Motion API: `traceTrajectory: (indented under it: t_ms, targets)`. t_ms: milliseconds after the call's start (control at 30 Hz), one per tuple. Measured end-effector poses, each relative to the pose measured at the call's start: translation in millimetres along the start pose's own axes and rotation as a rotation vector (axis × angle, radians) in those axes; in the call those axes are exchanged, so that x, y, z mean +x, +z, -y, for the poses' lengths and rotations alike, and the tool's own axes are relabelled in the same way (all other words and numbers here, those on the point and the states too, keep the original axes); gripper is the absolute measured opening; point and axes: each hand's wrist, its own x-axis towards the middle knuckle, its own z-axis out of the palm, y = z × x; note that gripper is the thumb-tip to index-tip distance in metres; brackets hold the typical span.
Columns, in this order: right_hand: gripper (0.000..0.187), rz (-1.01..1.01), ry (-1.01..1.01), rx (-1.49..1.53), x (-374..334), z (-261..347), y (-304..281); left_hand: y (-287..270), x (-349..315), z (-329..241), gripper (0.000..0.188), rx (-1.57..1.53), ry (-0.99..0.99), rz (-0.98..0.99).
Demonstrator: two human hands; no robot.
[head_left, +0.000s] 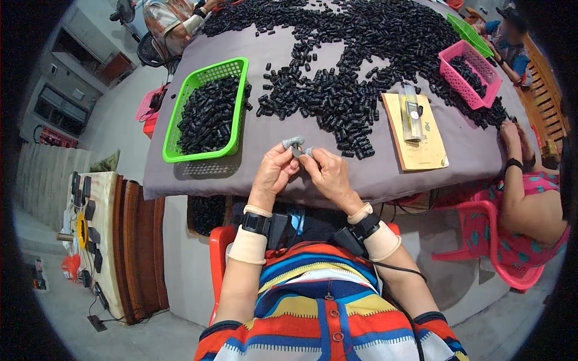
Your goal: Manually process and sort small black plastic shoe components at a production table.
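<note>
Close together over the table's front edge, both my hands meet at their fingertips. My left hand (274,171) pinches a small dark piece (297,151), its exact shape mostly hidden by the fingers. From the other side, my right hand (330,175) closes its thumb and fingers on the same piece. Grey cots cover a fingertip on each hand. Beyond them lies a big spread of short black cylindrical parts (319,99) on the grey tablecloth (271,129). To the left stands a green basket (170,141) holding many more such parts.
A yellowish paper pad (424,157) with a clear packaged tool (412,120) on it lies right of my hands. Farther right is a pink basket (489,99) of black parts. Other people sit at the right and far left. A wooden cabinet (141,253) stands left.
</note>
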Motion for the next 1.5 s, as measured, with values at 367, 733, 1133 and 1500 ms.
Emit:
traceTrajectory:
  t_ms: [367, 733, 1133, 1500]
  targets:
    - [0.022, 0.021, -0.006, -0.08, -1, 2, 1, -8, 0, 0, 0.02, -0.019, -0.007, 0.07]
    - [0.021, 0.014, -0.007, -0.117, 1, 1, 4, -4, 0, -1, 0.016, -0.01, -0.022, 0.07]
    - [0.022, -0.01, -0.036, -0.055, -1, 4, 2, 1, -3, -2, 0.016, 0.011, -0.021, 0.049]
    - [0.022, 0.001, -0.026, -0.065, 1, 3, 3, -1, -1, -3, 0.017, 0.03, -0.016, 0.083]
